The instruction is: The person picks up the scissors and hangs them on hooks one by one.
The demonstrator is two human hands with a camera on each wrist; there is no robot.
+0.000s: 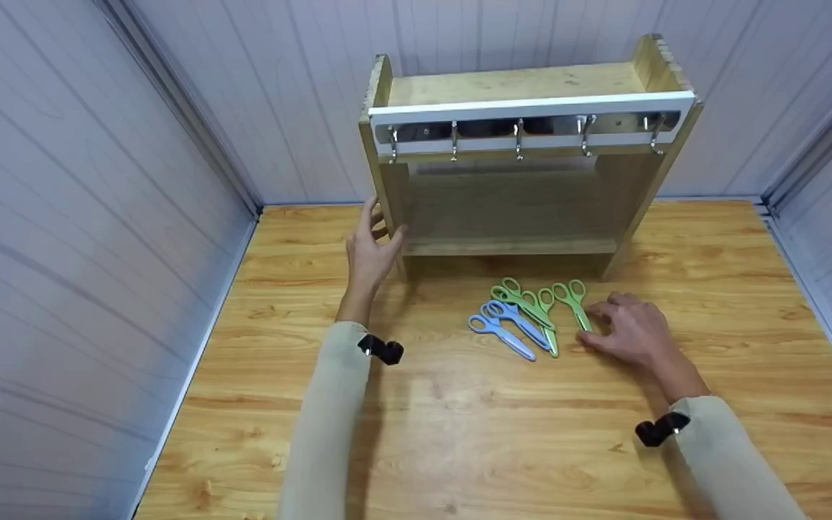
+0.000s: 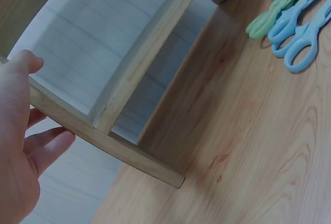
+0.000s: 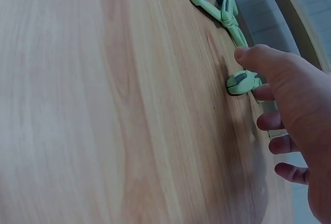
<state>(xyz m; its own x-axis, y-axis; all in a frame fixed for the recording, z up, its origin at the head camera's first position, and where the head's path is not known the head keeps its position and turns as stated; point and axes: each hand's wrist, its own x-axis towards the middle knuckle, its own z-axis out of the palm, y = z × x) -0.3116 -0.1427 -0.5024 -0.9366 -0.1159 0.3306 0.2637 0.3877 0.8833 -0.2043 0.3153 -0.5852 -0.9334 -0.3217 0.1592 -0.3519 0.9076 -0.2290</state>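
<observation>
My left hand [image 1: 371, 261] holds the side panel [image 2: 77, 123] of a wooden rack [image 1: 510, 248], thumb on the inner side and fingers on the outer side. My right hand [image 1: 629, 328] is low over the table beside a pair of green scissors [image 1: 576, 306]. Its thumb and forefinger are spread around the blade end, right at the tip. Left of that pair, more green scissors [image 1: 536, 315] lie overlapping with two pairs of blue scissors [image 1: 511, 341], handles toward the rack.
A white rail [image 1: 531, 107] across the rack's upper front carries several metal hooks [image 1: 518, 141]. Behind the rack stands a ribbed white wall [image 1: 300, 108], with similar walls at both sides. Wood-grain tabletop [image 1: 474, 440] extends in front of the scissors.
</observation>
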